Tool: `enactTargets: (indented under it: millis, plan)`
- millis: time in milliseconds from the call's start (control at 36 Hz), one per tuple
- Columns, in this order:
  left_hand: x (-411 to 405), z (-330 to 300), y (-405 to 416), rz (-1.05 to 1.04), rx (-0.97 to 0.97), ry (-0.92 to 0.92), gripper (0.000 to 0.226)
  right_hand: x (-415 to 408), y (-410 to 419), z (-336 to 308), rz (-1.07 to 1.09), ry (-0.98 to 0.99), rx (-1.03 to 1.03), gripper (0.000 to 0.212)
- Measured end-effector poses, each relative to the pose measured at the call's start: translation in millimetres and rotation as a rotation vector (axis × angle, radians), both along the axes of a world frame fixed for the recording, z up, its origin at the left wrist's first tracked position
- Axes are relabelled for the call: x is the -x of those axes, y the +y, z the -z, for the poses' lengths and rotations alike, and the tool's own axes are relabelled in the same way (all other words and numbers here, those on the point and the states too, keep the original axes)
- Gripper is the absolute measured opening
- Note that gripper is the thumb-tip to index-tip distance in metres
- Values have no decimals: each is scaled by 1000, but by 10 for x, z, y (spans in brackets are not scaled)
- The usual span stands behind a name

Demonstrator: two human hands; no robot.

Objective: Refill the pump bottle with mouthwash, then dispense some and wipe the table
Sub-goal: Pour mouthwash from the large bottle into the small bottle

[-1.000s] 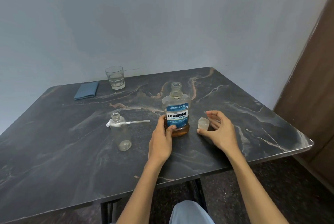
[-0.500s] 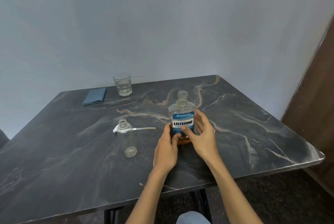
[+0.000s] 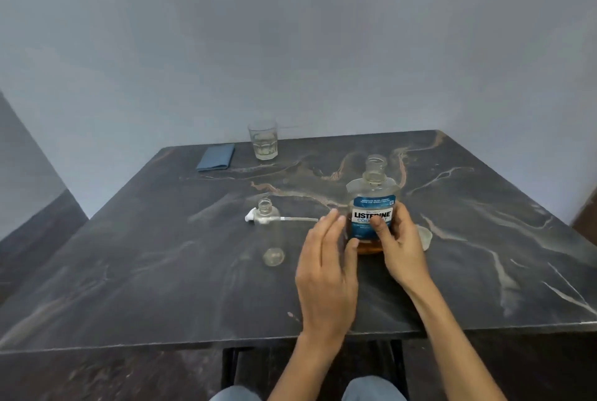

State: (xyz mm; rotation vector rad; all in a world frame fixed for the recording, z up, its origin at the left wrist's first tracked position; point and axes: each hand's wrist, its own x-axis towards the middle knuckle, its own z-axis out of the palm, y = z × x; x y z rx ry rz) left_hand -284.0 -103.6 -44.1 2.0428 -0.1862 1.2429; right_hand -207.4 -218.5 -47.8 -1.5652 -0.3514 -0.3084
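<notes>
The uncapped mouthwash bottle (image 3: 373,203), clear with a blue label and a little amber liquid at the bottom, stands on the dark marble table (image 3: 161,271). My right hand (image 3: 399,239) is wrapped around its lower body. My left hand (image 3: 326,268) is beside the bottle with fingers apart, its thumb near the base. The empty clear pump bottle (image 3: 269,232) stands open to the left. Its white pump head with tube (image 3: 281,218) lies behind it on the table. The bottle's clear cap (image 3: 425,236) lies just right of my right hand.
A folded blue cloth (image 3: 216,157) and a glass with some water (image 3: 263,143) sit at the table's far edge by the wall. The table's near edge runs just in front of my wrists. A brown door is at the far right.
My right hand set the cap down and took hold of the mouthwash bottle. My left hand has loosened from the bottle and opened. The camera has tilted upward.
</notes>
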Motion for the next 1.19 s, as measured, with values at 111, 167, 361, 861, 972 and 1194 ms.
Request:
enactTargets:
  millis: [111, 167, 361, 861, 972, 1194]
  plan:
    - [149, -72, 255, -113, 78, -272, 53, -34, 17, 41, 30, -23, 19, 27]
    - [125, -120, 445, -150, 296, -127, 71, -34, 23, 52, 35, -31, 37, 24]
    - [-116, 63, 1021, 93, 552, 510, 110, -33, 24, 67, 39, -40, 56, 31]
    - [-406, 64, 966, 298, 604, 548, 28, -40, 23, 85, 7, -35, 180, 26]
    - [-498, 55, 859, 361, 611, 579, 29, 6, 30, 50, -7, 0, 162, 25]
    - [-659, 7, 433, 424, 524, 655, 36, 109, 66, -75, 45, -24, 144, 52]
